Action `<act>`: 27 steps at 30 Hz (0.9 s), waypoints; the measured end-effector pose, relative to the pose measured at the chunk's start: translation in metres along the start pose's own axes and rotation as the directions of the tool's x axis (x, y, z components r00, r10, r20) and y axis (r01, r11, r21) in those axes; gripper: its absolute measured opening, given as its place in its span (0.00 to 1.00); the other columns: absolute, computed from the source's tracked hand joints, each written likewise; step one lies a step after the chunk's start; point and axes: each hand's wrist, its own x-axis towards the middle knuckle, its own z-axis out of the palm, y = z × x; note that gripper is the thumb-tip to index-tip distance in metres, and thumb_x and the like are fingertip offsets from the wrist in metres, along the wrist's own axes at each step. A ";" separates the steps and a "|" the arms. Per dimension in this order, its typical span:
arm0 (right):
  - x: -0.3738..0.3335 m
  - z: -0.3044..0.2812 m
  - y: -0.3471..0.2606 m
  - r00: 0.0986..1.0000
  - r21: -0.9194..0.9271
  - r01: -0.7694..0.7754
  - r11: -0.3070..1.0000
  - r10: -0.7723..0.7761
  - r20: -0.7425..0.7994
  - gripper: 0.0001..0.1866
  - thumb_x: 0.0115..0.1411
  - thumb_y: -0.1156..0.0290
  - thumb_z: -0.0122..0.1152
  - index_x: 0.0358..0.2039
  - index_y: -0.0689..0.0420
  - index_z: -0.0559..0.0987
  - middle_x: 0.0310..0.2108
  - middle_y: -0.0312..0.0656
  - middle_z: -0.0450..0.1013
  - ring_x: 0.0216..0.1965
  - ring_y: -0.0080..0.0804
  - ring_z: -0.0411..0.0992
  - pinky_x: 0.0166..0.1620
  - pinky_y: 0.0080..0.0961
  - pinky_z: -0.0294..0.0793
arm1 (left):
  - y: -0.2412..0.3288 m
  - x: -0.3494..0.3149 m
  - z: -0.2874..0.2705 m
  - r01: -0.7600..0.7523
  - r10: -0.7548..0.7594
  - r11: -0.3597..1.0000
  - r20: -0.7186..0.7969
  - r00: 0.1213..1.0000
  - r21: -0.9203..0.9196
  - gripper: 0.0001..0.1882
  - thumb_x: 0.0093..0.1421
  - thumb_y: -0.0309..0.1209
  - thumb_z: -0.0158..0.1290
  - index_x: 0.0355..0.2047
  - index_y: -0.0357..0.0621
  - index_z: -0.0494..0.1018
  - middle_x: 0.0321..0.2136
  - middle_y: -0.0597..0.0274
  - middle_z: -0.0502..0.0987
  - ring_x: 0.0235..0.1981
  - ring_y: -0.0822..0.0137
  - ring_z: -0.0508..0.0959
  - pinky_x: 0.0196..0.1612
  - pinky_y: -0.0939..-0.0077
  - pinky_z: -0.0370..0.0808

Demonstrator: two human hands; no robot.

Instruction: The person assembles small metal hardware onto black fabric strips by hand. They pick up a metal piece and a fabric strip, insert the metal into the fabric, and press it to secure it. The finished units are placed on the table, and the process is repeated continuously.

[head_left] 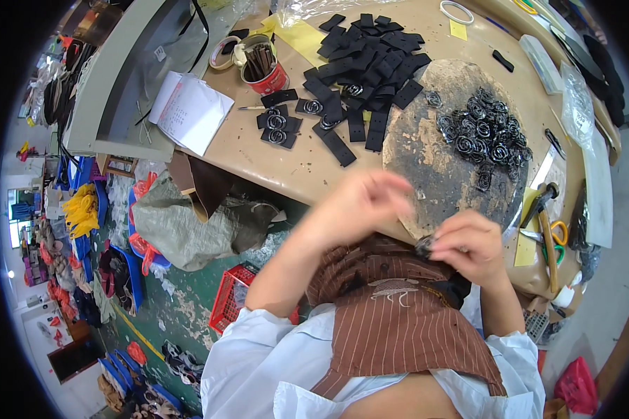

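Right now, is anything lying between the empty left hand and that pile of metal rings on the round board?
Nothing visible blocks it. The left hand, blurred and open, hovers at the table edge; between it and the rings lies only the bare, stained round board. The right hand pinches a small dark piece nearer the body, off that line.

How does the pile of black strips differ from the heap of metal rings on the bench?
The black strips are flat, matte rectangles spread loosely on the bare tan table; the metal rings are round, shiny coils heaped on the stained round pad. The strip pile spreads wider; the ring heap is tighter. Neither hand touches either pile.
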 end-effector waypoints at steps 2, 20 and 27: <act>-0.010 0.002 0.001 0.960 0.383 -0.166 0.909 0.238 -0.148 0.09 0.49 0.80 0.62 0.33 0.62 0.76 0.34 0.43 0.72 0.30 0.26 0.72 0.35 0.22 0.76 | 0.014 0.033 -0.038 -0.035 0.226 0.927 -0.482 0.847 0.373 0.13 0.53 0.31 0.58 0.35 0.35 0.73 0.27 0.60 0.78 0.29 0.72 0.77 0.35 0.77 0.73; 0.012 0.000 -0.009 0.953 0.580 -0.073 0.811 0.228 -0.199 0.14 0.47 0.88 0.61 0.37 0.66 0.74 0.33 0.47 0.74 0.35 0.31 0.75 0.40 0.25 0.75 | 0.030 -0.001 0.040 -0.153 0.071 0.935 -0.253 0.965 -0.319 0.12 0.61 0.24 0.47 0.45 0.32 0.70 0.36 0.59 0.77 0.35 0.74 0.77 0.37 0.79 0.76; 0.008 -0.004 -0.009 0.941 0.293 -0.075 0.953 0.165 -0.296 0.13 0.45 0.87 0.63 0.33 0.63 0.77 0.29 0.44 0.76 0.34 0.33 0.76 0.37 0.24 0.75 | 0.030 -0.011 0.055 -0.222 0.178 0.949 -0.201 0.963 -0.223 0.18 0.62 0.23 0.45 0.53 0.32 0.63 0.39 0.56 0.76 0.39 0.72 0.76 0.43 0.79 0.75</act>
